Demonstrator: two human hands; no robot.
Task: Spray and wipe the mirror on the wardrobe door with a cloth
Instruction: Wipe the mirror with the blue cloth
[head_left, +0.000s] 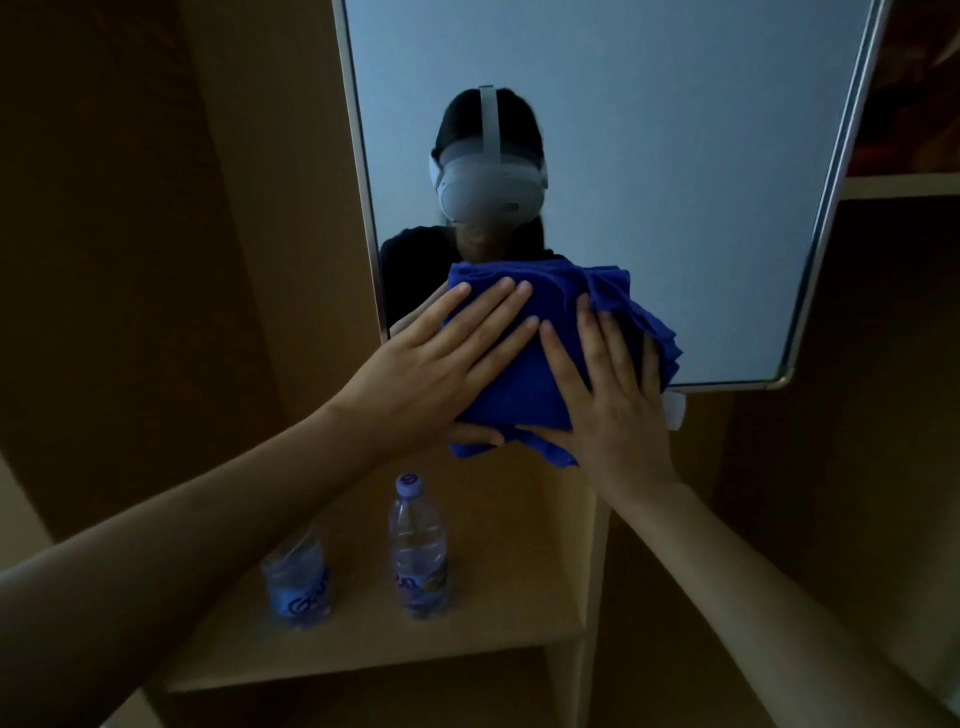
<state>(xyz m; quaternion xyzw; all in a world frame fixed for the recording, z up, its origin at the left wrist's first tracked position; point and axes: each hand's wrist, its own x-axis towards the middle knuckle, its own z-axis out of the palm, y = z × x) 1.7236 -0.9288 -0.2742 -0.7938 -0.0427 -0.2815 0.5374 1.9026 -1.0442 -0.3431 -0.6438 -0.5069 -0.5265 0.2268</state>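
Observation:
A blue cloth (540, 317), bunched into a pad, lies flat against the lower part of the mirror (675, 156), over its bottom edge. My left hand (441, 364) presses on the cloth's left half with straight, spread fingers, its thumb under the cloth's lower edge. My right hand (608, 395) presses on the right half, fingers straight and pointing up. The mirror has a thin metal frame and reflects a person wearing a white headset. No spray bottle is in either hand.
Below the mirror, a wooden shelf (493, 613) carries two plastic bottles: a tall one with a purple cap (418, 551) and a shorter one (298, 582) partly behind my left forearm. Wooden wardrobe panels stand left and right. A second shelf (898, 184) shows at right.

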